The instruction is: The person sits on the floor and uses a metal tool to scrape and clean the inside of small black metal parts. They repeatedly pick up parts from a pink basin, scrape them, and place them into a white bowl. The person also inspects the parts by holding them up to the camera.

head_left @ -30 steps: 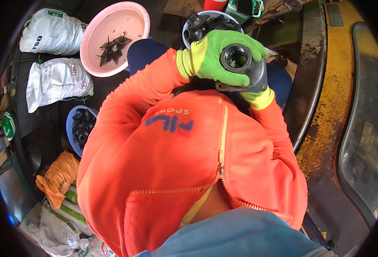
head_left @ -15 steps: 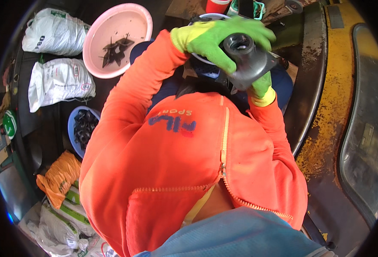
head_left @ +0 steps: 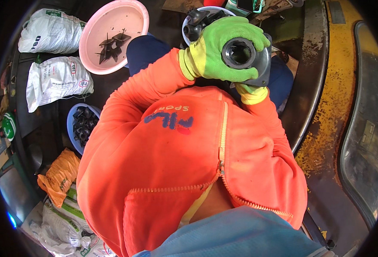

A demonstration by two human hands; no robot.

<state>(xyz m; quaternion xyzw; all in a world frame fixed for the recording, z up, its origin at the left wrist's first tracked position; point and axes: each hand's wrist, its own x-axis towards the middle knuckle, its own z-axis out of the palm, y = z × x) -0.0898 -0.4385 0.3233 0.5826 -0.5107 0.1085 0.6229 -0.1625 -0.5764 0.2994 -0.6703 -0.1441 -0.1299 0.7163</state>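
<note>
My left hand [head_left: 208, 55], in a bright green glove, wraps over a grey round housing part [head_left: 259, 64] with a dark central bore, held in front of my chest. My right hand [head_left: 251, 92] is under the part; only its glove edge and yellow cuff show. Both hands grip the part, its bore facing up toward me. My orange zip jacket fills the middle of the view. Just beyond the hands stands a white bowl [head_left: 188, 23] holding black parts.
A pink bowl [head_left: 92, 30] with dark star-shaped pieces sits at the upper left. Below it are a blue bowl [head_left: 72, 118] of black parts, two white sacks [head_left: 54, 79], and an orange bag [head_left: 60, 175]. A rusty yellow metal surface [head_left: 339, 90] curves along the right.
The part was lifted and tilted between my hands, then came back down a little. My left fingers have shifted over its top rim.
</note>
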